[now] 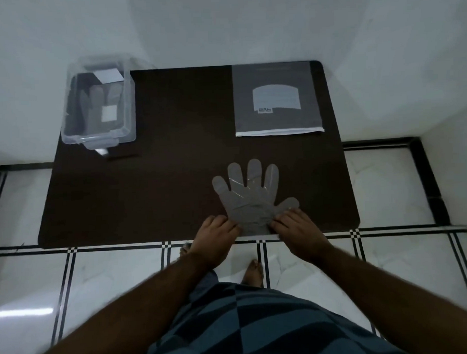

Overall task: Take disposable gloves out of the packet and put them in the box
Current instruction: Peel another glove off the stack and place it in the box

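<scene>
A clear disposable glove (250, 194) lies flat on the dark mat (161, 184), fingers spread and pointing away from me. My left hand (216, 234) pinches its cuff on the left side and my right hand (299, 231) pinches it on the right, near the mat's front edge. The grey glove packet (276, 98) lies at the mat's far right, its white open end toward me. A clear plastic box (98, 102) stands at the far left corner with at least one glove inside.
The mat lies on a low white surface against a white wall. White floor tiles with black lines run in front of it, and my bare feet (253, 271) stand close to the mat's front edge.
</scene>
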Motion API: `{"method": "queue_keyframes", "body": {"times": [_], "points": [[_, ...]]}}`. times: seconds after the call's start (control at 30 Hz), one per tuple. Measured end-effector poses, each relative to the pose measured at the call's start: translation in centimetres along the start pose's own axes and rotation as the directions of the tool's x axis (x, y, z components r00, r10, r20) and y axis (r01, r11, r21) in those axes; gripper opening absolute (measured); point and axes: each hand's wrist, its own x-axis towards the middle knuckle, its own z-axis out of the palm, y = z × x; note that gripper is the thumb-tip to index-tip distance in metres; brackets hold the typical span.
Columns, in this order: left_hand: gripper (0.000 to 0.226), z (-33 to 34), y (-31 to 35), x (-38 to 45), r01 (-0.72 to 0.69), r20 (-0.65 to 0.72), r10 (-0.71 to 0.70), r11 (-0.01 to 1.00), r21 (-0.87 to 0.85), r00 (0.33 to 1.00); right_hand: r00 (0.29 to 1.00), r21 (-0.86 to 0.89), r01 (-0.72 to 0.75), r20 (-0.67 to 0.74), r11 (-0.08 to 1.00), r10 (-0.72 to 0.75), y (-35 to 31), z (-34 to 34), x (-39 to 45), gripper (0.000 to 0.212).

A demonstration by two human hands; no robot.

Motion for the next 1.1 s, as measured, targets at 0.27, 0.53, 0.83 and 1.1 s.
{"method": "queue_keyframes", "body": {"times": [0.27, 0.53, 0.83, 1.1], "points": [[0.019, 0.4, -1.1, 0.0, -0.042, -0.270, -0.010, 0.981, -0.188, 0.963, 0.975, 0.042, 0.112, -0.198, 0.993, -0.102, 0.4, -0.6, 0.7, 0.016], [0.015, -8.2, -3.8, -0.4, 0.163, -0.096, -0.555, 0.399, -0.902, 0.826, 0.907, 0.671, 0.059, -0.345, 0.739, 0.242, -2.3, -9.3, 8.6, 0.011], [0.015, -18.9, -17.1, -2.0, 0.036, -0.166, -0.750, 0.245, -0.969, 0.640, 0.940, 0.856, -0.029, -0.151, 0.515, 0.305, -7.2, -20.2, 24.2, 0.007], [0.017, -27.0, -35.3, -3.2, 0.092, -0.228, -0.803, 0.330, -0.939, 0.551, 0.945, 0.902, -0.096, -0.050, 0.420, 0.323, -14.7, -29.2, 42.2, 0.008]]}}
